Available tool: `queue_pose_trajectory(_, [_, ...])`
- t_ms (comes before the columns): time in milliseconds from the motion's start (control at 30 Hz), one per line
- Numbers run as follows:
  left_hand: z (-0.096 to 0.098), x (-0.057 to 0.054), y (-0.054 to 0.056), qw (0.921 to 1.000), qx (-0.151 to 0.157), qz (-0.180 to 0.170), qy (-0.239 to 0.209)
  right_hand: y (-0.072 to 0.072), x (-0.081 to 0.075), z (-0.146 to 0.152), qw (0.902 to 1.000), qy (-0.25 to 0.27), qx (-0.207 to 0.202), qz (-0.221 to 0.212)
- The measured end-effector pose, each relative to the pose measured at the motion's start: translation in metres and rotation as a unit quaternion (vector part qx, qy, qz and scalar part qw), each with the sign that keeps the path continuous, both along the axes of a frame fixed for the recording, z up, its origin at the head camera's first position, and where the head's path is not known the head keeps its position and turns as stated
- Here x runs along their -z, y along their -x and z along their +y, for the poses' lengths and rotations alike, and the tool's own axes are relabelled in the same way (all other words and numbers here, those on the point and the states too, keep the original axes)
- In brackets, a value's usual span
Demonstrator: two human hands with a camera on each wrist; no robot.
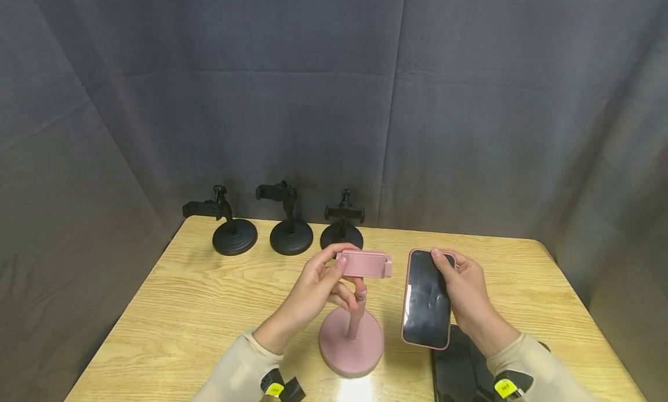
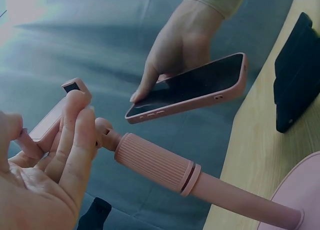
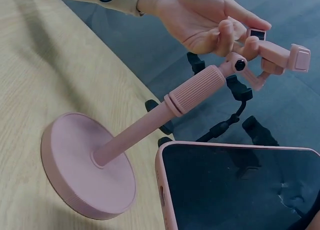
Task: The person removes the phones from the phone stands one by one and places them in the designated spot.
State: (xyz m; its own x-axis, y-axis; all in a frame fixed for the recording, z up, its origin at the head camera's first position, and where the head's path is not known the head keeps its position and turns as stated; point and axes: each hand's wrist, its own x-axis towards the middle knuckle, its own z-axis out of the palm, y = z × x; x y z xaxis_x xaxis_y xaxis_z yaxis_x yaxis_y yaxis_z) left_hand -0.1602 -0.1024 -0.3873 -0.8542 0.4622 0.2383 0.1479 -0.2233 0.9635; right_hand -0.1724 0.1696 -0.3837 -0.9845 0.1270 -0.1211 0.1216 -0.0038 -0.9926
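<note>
A pink phone stand (image 1: 351, 355) with a round base stands on the table in front of me. My left hand (image 1: 313, 289) grips the left end of its clamp (image 1: 367, 264), thumb on the front face and the other fingers behind and below. To the right, my right hand (image 1: 472, 289) holds a phone (image 1: 427, 300) in a pink case by its upper right edge. The phone's dark screen faces up towards me, and it is apart from the clamp. In the left wrist view the stand's ribbed collar (image 2: 155, 162) shows below the clamp's joint.
Three black phone stands, left (image 1: 235, 236), middle (image 1: 291, 236) and right (image 1: 341, 235), line the back of the wooden table (image 1: 209, 309). A flat black object (image 1: 454, 367) lies under my right forearm. A grey curtain (image 1: 261, 100) hangs behind the table.
</note>
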Motion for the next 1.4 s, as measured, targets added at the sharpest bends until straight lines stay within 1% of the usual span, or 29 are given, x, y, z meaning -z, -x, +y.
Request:
queue_pose_trajectory(167, [0.002,0.002,0.0,0.9999,-0.007,0.0,-0.01,-0.002,0.006,0.0,0.9999,-0.009,-0.001,-0.01])
queue_pose_trajectory(300, [0.003,0.002,0.0,0.9998,-0.006,-0.006,-0.019,-0.003,0.009,0.0,0.9998,-0.011,-0.001,-0.017])
queue_pose_trajectory(567, [0.006,-0.001,0.0,0.9992,-0.006,-0.015,-0.037,-0.007,0.015,0.003,0.9995,-0.011,-0.005,-0.029])
queue_pose_trajectory(767, [0.009,-0.006,0.002,0.9982,-0.021,-0.024,-0.051,-0.01,0.019,0.007,0.9992,-0.008,-0.006,-0.037])
queue_pose_trajectory(967, [0.012,-0.012,0.006,0.9968,-0.041,-0.033,-0.061,-0.013,0.023,0.01,0.9988,-0.017,-0.009,-0.044])
queue_pose_trajectory(1167, [0.017,-0.02,0.011,0.9976,-0.041,-0.026,-0.049,-0.018,0.026,0.012,0.9986,-0.021,-0.008,-0.048])
queue_pose_trajectory(1400, [0.023,-0.025,0.019,0.9974,-0.032,-0.013,-0.063,-0.022,0.03,0.014,0.9979,-0.025,-0.014,-0.058])
